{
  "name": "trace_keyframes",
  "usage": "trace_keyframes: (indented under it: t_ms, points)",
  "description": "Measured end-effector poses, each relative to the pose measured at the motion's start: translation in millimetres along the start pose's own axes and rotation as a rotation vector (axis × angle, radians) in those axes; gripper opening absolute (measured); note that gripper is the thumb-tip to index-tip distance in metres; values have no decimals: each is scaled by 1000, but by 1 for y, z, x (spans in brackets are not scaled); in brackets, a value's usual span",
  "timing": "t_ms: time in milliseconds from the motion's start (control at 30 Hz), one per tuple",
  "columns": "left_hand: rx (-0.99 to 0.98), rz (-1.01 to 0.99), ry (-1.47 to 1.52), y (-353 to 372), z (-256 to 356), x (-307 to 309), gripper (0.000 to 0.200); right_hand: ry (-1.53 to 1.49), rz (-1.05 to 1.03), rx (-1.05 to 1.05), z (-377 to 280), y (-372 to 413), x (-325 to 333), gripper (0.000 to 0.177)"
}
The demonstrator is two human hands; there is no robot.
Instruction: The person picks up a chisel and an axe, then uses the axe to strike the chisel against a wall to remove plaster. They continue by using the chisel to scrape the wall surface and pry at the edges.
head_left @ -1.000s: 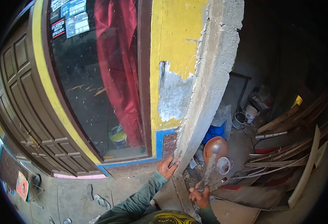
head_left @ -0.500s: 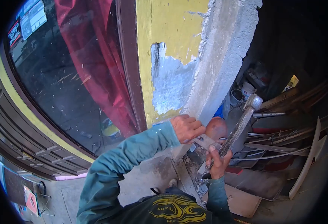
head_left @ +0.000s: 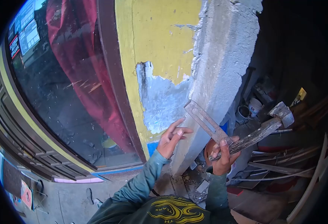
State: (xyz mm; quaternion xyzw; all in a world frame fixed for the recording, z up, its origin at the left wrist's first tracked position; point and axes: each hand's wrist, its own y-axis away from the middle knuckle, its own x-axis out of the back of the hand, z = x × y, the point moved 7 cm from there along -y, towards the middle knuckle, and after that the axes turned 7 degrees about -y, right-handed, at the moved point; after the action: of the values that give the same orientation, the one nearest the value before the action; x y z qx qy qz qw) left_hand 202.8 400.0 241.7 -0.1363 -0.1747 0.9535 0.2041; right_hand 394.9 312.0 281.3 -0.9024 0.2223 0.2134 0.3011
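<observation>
Against the concrete pillar, right of the window, our right hand clamps the hammer and a flat metal bar together. Our left hand is empty, fingers spread, near the pillar's edge. Risk, we judge: the crowded grip slips and the bar drops, or a swing catches the left fingers.

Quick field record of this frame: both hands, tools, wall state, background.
left hand: open, fingers spread at the edge of the concrete column; contact unclear
right hand: shut on hammer handle, flat metal bar in the same grip
hammer: head up and to the right, off the column
yellow wall: grey patch where paint is gone
behind: white bucket, wooden planks
</observation>
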Motion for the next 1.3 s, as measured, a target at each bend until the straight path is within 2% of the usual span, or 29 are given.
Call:
trace_keyframes:
  t_ms: [33,100,133,167,233,267,300,367,433,500,633,700,733,800,833,900,933,967,1033,1067,1167,1233,1300]
  points:
    - [-9,15,0,-7,4,-3,58,-2,-17,-3,1,-3,-4,30]
    - [40,-60,465,-24,11,-14,53,-11,25,-52,5,0,-3,27]
    - [18,77,318,-26,24,-6,59,-5,46,-65,12,2,4,27]
    - [17,68,313,-24,39,-8,59,-11,51,-59,9,3,8,27]
    - [-653,278,-1055,-6,114,-18,70,-7,-81,-78,6,2,2,22]
    - [-695,65,-1120,-4,115,-32,81,-20,-158,-41,5,0,-2,22]
    - [-683,57,-1113,-3,116,-35,81,-12,-149,-49,5,4,-3,22]
    - [-647,-299,-1445,1,95,-57,73,60,-16,-94,-2,12,-4,23]
    - [-636,-332,-1441,-3,91,-48,68,98,-18,-120,-3,14,-2,24]
    - [-755,-373,-1486,-4,92,-53,61,160,-61,-179,-1,16,-2,24]
    - [-814,-383,-1490,-4,72,-50,56,221,-88,-172,-3,16,-8,26]
    - [-709,-489,-1329,-4,61,-47,54,257,-132,-111,3,13,-5,35]
    - [-707,-485,-1327,-2,56,-44,54,260,-135,-113,7,13,-5,35]
    - [-552,-389,-929,-7,49,-26,49,105,-101,42,0,10,-4,53]
    - [-555,-383,-927,-10,42,-25,49,108,-106,43,-1,8,-4,53]
    - [45,-190,-169,-27,4,-1,40,45,-46,108,-9,8,7,67]
    - [111,-158,-32,-37,2,4,30,91,-20,121,-9,10,13,70]
    - [111,-148,-25,-47,3,6,30,97,-30,115,-7,9,16,70]
    - [201,-184,255,-63,1,-1,26,273,6,219,-9,9,23,69]
    - [262,-98,358,-66,9,-11,21,269,-14,192,-10,10,20,66]
    - [292,-84,425,-81,3,-25,20,256,-35,172,-5,17,25,64]
    - [248,-42,522,-89,-4,-37,21,231,-37,106,-6,24,30,65]
    - [227,91,723,-96,-4,-38,22,208,-37,37,-6,29,29,67]
